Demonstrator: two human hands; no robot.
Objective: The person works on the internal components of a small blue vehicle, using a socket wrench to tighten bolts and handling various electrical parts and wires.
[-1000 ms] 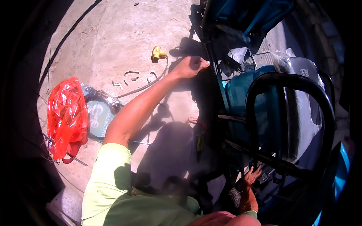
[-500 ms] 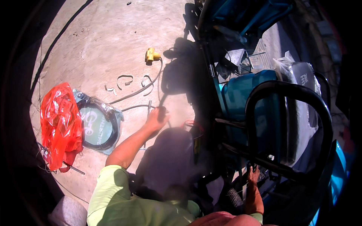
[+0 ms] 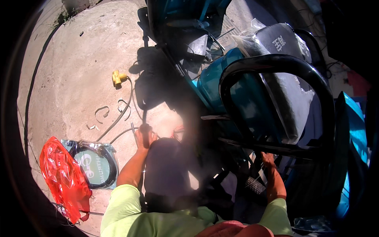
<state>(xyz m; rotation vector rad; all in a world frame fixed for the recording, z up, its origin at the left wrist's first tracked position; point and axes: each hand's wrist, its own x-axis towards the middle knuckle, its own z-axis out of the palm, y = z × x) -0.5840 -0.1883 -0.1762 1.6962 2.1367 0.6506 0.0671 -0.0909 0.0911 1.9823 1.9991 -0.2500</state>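
My left hand (image 3: 145,137) reaches down to the concrete ground beside thin metal rods (image 3: 134,128). Shadow darkens its fingers, and I cannot tell whether they grip a rod. My right hand (image 3: 269,160) is at the lower part of a teal vehicle, just below a thick black tubular bar (image 3: 272,63). The bar and shadow hide its fingertips, so what it touches does not show. A spoked wheel's tyre (image 3: 256,185) is close to that hand, on its left.
On the left lie a red plastic bag (image 3: 65,177) and a bagged black cable coil (image 3: 112,166). A yellow socket connector (image 3: 117,78) with a grey cable and two bent strips (image 3: 102,112) lie farther off. A plastic-wrapped grey seat (image 3: 282,43) and a teal seat box (image 3: 215,77) stand right.
The view has shifted, so the ground items sit lower and the vehicle farther left. My left hand stays near the rods, and my right hand is still by the vehicle's lower frame.
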